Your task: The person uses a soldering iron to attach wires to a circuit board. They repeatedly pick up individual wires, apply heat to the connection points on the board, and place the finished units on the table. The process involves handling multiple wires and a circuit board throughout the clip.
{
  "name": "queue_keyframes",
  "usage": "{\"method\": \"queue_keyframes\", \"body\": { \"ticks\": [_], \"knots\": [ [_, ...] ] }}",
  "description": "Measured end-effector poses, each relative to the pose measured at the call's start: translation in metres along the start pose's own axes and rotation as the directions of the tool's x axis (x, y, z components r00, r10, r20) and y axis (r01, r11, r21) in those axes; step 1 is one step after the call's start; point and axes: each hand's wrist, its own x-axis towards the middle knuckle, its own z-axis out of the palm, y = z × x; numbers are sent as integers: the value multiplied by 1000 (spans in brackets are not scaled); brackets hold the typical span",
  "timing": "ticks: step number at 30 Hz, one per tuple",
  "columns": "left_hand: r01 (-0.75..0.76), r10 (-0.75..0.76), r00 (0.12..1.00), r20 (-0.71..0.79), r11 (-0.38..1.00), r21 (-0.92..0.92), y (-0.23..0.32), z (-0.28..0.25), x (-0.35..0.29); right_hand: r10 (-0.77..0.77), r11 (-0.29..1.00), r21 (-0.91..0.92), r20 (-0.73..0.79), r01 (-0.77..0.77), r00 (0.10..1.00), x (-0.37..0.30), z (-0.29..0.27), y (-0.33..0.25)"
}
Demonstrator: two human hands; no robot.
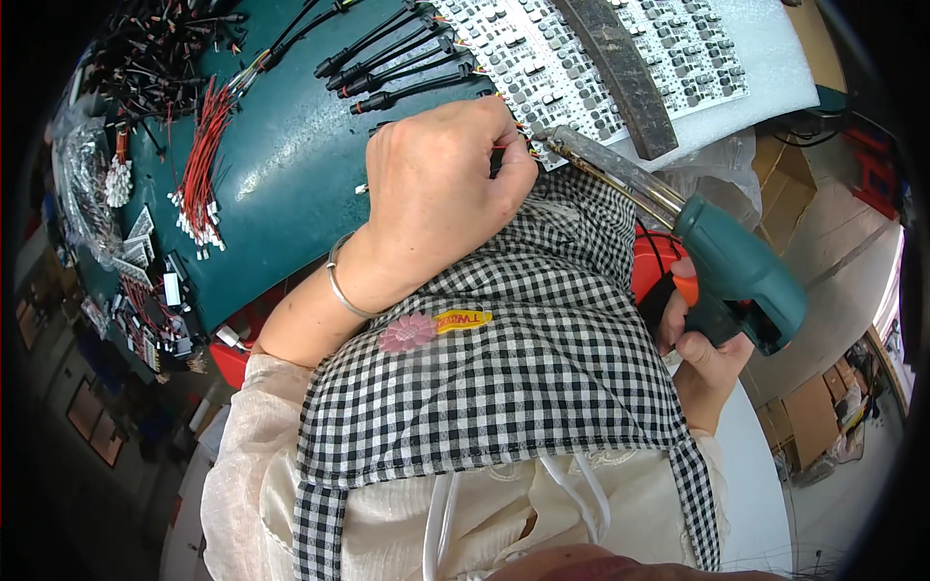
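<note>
My left hand (446,174) is closed in a pinch at the near left corner of a white circuit board panel (528,73). Thin coloured wires show at its fingertips, and a bit of black cable peeks out behind the knuckles; the grip itself is mostly hidden. In my right hand (712,358) is a green soldering gun (741,261) with an orange trigger. Its tip points left at the board corner, close to my left fingertips. Several black connector cables (397,73) lie in a row along the panel's left edge, their wire ends at the board.
A dark metal bar (620,73) lies across the panel, over white foam (785,68). On the green table (281,165) are bundled red wires (203,160), a heap of black cables (160,58) and a clear plastic bag (82,194). Cardboard boxes (809,416) stand at right.
</note>
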Motion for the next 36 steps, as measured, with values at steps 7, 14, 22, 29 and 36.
{"method": "queue_keyframes", "body": {
  "ticks": [7,14,22,29,36],
  "knots": [
    [-66,66,997,-38,998,-4,-2,2,0,-76,993,83,-42,79,996,4,3,-6],
    [-70,70,997,-37,998,-3,-2,3,0,-114,984,137,18,110,993,3,-11,-2],
    [-66,66,998,-25,998,-6,-2,1,1,-181,957,215,-86,196,980,5,-13,-9],
    [-72,71,997,-26,997,-13,-4,2,0,-174,963,193,-102,191,980,3,-8,-6],
    [46,-31,992,120,992,-121,-5,-8,4,-154,975,137,-152,175,976,2,0,-11]
  ]
}}
